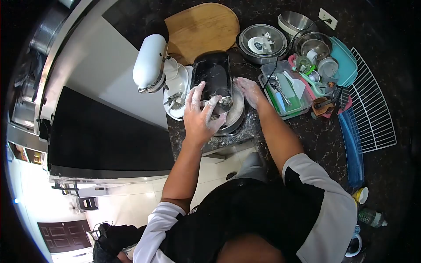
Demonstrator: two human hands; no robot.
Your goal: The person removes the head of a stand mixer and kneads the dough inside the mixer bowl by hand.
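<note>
A metal bowl (237,111) with white, flour-like powder in it stands near the counter's front edge. My left hand (202,115), dusted white, reaches over the bowl's left side. Its fingers curve around a shiny metal piece (224,103); its exact kind is unclear. My right hand (249,91), also powdered, rests against the bowl's right rim, with its thumb hidden. Just behind the bowl lies a glossy black rectangular object (212,70), partly covered by my left fingers.
A white stand mixer (151,65) stands at left, a wooden board (201,26) behind. Nested bowls (263,39) sit at back right. A plastic tray (287,90) holds utensils, beside a white wire rack (372,103). A dark cord (287,50) crosses there. Powder dusts the dark counter (252,125).
</note>
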